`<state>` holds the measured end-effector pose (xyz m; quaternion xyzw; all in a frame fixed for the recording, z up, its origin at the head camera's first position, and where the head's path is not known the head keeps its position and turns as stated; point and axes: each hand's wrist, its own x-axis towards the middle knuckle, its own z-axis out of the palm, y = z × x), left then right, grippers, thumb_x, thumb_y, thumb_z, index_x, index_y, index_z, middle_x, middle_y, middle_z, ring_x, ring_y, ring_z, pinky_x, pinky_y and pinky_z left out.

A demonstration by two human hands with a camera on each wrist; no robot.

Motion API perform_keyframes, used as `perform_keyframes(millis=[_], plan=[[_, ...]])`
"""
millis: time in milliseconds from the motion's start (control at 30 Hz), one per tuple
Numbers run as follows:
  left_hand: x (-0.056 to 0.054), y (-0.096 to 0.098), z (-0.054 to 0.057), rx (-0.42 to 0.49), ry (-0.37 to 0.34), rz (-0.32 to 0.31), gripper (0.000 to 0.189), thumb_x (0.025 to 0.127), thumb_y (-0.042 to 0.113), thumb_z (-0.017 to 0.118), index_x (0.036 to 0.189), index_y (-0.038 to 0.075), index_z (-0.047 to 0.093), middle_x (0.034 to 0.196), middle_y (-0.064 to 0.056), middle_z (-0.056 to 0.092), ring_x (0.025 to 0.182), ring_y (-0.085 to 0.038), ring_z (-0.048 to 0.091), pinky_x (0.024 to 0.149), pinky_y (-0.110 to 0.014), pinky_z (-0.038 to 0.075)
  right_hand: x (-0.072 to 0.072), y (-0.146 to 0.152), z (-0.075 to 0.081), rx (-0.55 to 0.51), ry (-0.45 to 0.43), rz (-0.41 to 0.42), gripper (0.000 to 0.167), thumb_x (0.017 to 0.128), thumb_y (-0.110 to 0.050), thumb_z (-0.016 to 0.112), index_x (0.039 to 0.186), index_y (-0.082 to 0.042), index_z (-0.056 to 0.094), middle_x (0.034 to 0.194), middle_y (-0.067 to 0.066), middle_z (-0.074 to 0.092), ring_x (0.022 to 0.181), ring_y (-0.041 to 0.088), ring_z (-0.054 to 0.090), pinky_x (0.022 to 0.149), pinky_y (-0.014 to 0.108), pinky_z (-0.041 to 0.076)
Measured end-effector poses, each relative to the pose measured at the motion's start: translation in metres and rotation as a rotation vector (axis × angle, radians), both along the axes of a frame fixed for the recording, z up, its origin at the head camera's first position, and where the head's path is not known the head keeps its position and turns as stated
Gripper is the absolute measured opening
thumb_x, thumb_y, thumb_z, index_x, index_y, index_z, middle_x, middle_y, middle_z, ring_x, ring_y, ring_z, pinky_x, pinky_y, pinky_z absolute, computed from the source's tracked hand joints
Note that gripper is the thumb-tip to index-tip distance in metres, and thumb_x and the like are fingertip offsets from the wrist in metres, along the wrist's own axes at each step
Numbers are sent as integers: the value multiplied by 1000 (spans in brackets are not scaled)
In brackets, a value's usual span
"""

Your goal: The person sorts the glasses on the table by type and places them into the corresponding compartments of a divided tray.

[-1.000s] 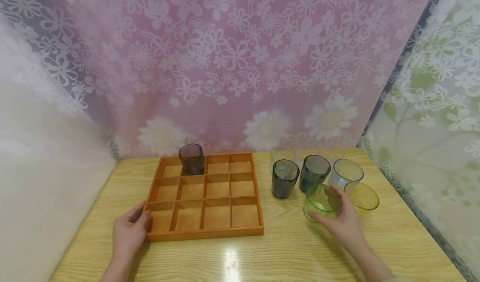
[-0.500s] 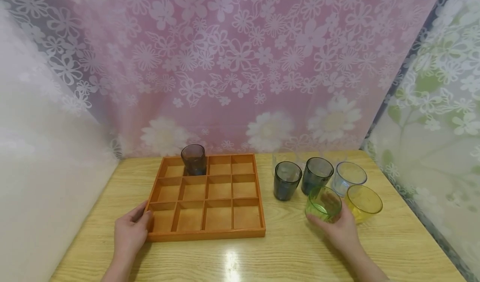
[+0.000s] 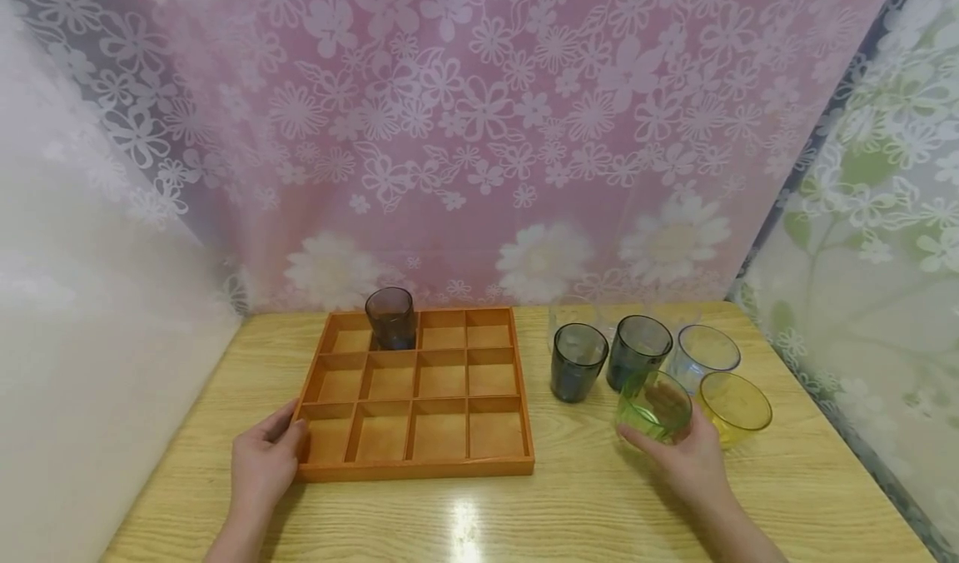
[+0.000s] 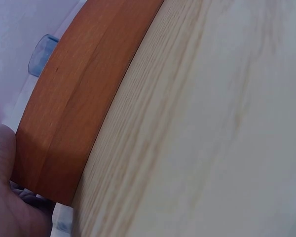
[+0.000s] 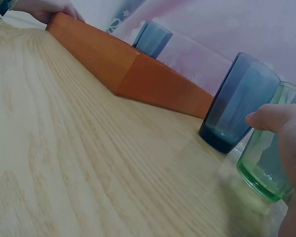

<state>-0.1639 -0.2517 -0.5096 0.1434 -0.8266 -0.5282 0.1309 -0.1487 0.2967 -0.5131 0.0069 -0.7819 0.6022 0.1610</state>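
My right hand (image 3: 693,459) grips a green glass (image 3: 653,405) at the table's right side, thumb on the near side and fingers behind it. In the right wrist view, the green glass (image 5: 266,168) is close to a dark grey glass; whether its base touches the table I cannot tell. My left hand (image 3: 265,455) holds the near left corner of a wooden divided tray (image 3: 415,469), thumb over the rim. Another dark glass (image 3: 392,320) leans tilted in the tray's back row, second compartment from the left.
Two dark grey glasses (image 3: 578,363) (image 3: 639,353) stand right of the tray. A clear blue-rimmed glass (image 3: 706,359) and a yellow glass (image 3: 736,405) stand farther right. Faint clear glasses (image 3: 569,313) are behind them. Patterned curtains (image 3: 479,130) bound the table.
The right hand's fingers have moved down and settled around the green glass. The head view has shifted slightly. The left hand keeps its place on the tray.
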Motion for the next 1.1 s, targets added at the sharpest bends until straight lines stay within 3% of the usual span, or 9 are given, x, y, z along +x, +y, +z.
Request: perform_keyframes(millis=[533, 867, 1100], plan=[[1, -1, 2, -10, 10, -3, 38, 104, 6, 67, 140, -4, 65, 133, -24, 67, 127, -33, 61, 81, -1, 44, 6, -17, 29, 70, 38, 67, 80, 81, 2, 91, 149, 0, 50, 143, 16, 61, 124, 10, 62, 102, 16, 49], [0, -1, 0, 12, 30, -1, 38, 103, 3, 66, 140, -5, 65, 132, -25, 67, 125, -33, 62, 80, -3, 47, 3, -34, 43, 6, 64, 158, 78, 79, 10, 89, 147, 4, 50, 141, 21, 61, 125, 16, 63, 105, 22, 50], [0, -1, 0, 31, 27, -8, 38, 103, 3, 66, 140, -5, 65, 131, -27, 67, 124, -34, 62, 80, -4, 48, -1, -50, 45, 12, 69, 170, 81, 77, 9, 91, 147, 4, 50, 139, 18, 62, 127, 15, 62, 107, 23, 49]])
